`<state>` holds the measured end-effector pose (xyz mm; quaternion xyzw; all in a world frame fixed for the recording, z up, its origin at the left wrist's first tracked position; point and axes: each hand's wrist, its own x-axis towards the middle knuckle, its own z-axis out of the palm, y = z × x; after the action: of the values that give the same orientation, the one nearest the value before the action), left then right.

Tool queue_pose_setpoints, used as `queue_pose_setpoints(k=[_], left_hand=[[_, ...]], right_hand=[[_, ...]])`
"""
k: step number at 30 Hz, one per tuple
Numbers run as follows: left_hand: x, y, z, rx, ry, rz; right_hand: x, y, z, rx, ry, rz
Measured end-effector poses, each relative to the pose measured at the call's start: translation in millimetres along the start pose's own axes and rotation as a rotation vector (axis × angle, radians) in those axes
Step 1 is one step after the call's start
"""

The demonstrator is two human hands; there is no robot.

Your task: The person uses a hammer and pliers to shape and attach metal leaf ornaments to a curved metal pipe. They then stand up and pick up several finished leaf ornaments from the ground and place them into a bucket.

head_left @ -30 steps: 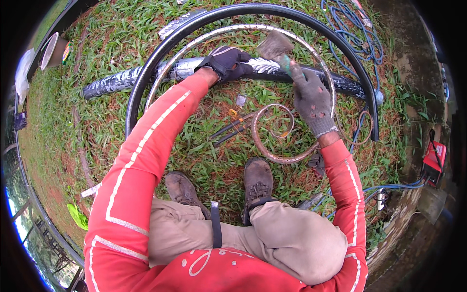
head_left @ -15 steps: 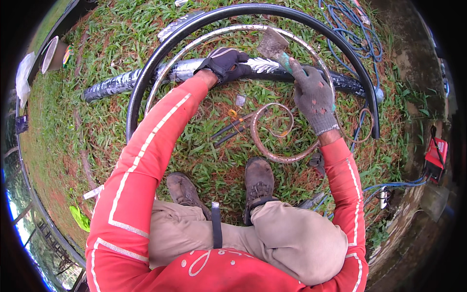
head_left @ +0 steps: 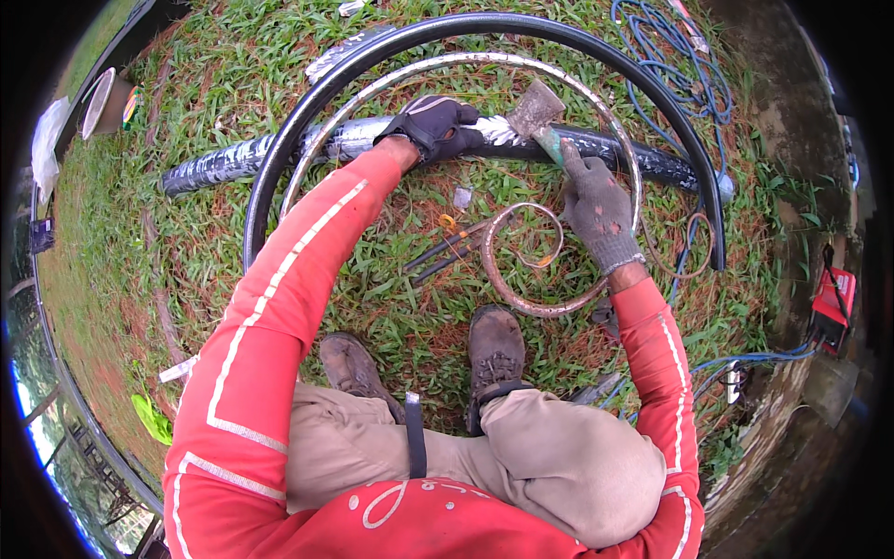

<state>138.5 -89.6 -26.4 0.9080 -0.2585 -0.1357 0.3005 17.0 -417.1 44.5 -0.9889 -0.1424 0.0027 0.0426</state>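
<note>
My left hand (head_left: 430,128), in a dark glove, grips a long black pipe (head_left: 596,147) that lies across the grass with patchy white coating on it. The fingers curl over its top. In a worn grey glove, my right hand (head_left: 599,210) is closed on the green handle of a scraper (head_left: 537,110). Its broad, dirty blade is at the pipe, beside a bright white patch right of my left hand. A large black metal arc (head_left: 484,22) and a thinner, flaking whitish arc (head_left: 456,60) curve around both hands.
A rusty metal scroll (head_left: 498,270) lies on the grass before my boots, beside dark-handled pliers-like tool (head_left: 445,253). Blue cable (head_left: 689,74) is coiled at the far right. A red and black device (head_left: 832,298) stands at the right edge. At the far left is a bucket (head_left: 107,102).
The scraper blade has shifted slightly right and toward me, with my right hand following. More bright white shows on the pipe near the blade. My left hand keeps its hold.
</note>
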Motion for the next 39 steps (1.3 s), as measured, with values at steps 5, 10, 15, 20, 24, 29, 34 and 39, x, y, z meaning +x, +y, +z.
queue_pose_setpoints(k=[5, 10, 15, 20, 24, 29, 34, 39], left_hand=[[1, 4, 4, 0.053, 0.067, 0.073], [15, 25, 13, 0.108, 0.057, 0.136], [15, 5, 16, 0.158, 0.094, 0.282], [4, 3, 4, 0.183, 0.109, 0.315], [-10, 39, -18, -0.048, 0.026, 0.088], [-56, 70, -34, -0.727, -0.131, -0.228], [-89, 127, -23, -1.076, -0.224, -0.142], [-94, 145, -36, -1.054, -0.33, -0.06]], right_hand=[[-40, 4, -7, 0.351, 0.067, 0.116], [-79, 12, -28, 0.402, -0.122, 0.208], [-78, 6, -29, 0.233, -0.324, 0.191], [-51, 0, -33, 0.23, 0.07, 0.039], [-24, -7, -30, 0.6, 0.119, 0.226], [4, -42, -18, 1.128, 0.098, 0.44], [-1, -70, -51, 1.557, 0.199, 0.32], [-21, -76, -80, 1.598, 0.195, 0.298]])
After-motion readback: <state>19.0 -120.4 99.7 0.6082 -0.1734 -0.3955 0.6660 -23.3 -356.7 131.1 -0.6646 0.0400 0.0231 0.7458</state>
